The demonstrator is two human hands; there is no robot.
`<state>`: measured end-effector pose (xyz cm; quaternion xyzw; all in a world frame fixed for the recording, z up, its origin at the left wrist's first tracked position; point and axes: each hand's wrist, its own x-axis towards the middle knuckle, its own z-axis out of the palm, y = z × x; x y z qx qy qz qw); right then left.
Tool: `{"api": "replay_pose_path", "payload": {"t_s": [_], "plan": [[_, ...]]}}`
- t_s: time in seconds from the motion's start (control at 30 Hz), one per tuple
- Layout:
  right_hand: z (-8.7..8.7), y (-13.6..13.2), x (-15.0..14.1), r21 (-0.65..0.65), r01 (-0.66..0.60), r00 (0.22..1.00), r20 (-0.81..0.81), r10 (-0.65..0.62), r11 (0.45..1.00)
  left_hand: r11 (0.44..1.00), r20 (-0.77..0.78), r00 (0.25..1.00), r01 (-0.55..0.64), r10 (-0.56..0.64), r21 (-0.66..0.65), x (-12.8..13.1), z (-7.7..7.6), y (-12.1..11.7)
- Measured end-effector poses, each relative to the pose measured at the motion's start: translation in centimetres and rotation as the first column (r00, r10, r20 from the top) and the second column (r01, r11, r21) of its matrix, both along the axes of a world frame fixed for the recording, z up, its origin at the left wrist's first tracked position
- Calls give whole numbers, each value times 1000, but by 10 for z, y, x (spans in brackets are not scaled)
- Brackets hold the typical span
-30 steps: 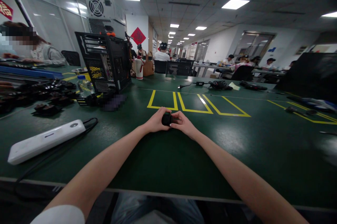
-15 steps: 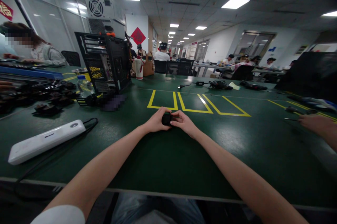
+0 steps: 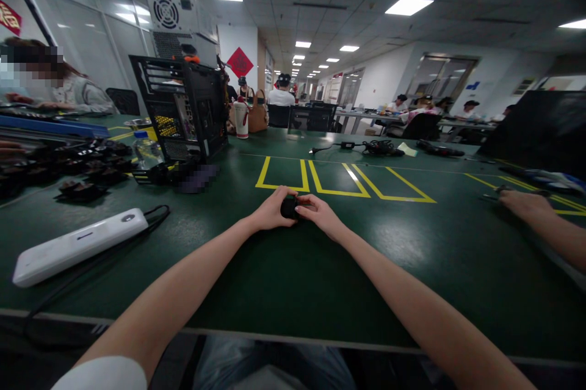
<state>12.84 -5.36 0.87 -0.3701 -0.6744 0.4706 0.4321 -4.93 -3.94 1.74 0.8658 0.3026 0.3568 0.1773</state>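
Observation:
Between my two hands is a small, dark, rounded black object [image 3: 289, 207], too dark for its kind to show. My left hand [image 3: 271, 209] wraps round its left side, thumb below and fingers above. From the right, my right hand [image 3: 319, 213] pinches its edge with thumb and fingertips. Both hands are just above or on the green tabletop [image 3: 297, 274], in front of yellow tape outlines [image 3: 315, 190]. The far side of the object is hidden by my fingers.
Left lies a white elongated device [image 3: 82, 246] with a black cable. Behind it are several black parts [image 3: 82, 188], a water bottle [image 3: 147, 151] and an open computer case [image 3: 187, 109]. Cables [image 3: 382, 148] lie at the back. Another person's hand [image 3: 526, 204] works at the right.
My hands stay in place, with the right fingers shifting slightly on the black object. At the right, the other person's hand has moved inward to the left.

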Motion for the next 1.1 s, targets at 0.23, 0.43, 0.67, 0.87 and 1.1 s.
{"api": "replay_pose_path", "payload": {"t_s": [0.23,0.43,0.67,0.87,1.1], "plan": [[1,-4,0,14,-35,997,-68,36,999,1000,12,1000,-9,9,5,0,-1,1],[1,0,-3,21,50,998,-40,-49,999,1000,16,1000,-2,2,2,1,-1,1],[-1,0,3,22,-53,998,-40,54,998,1000,7,1000,2,-3,13,0,-3,2],[-1,-3,-1,42,-19,998,-61,22,999,1000,9,1000,-1,1,-4,0,-2,2],[0,-2,0,-10,-6,1000,8,6,1000,999,25,1000,-4,5,-38,0,1,0]]}}
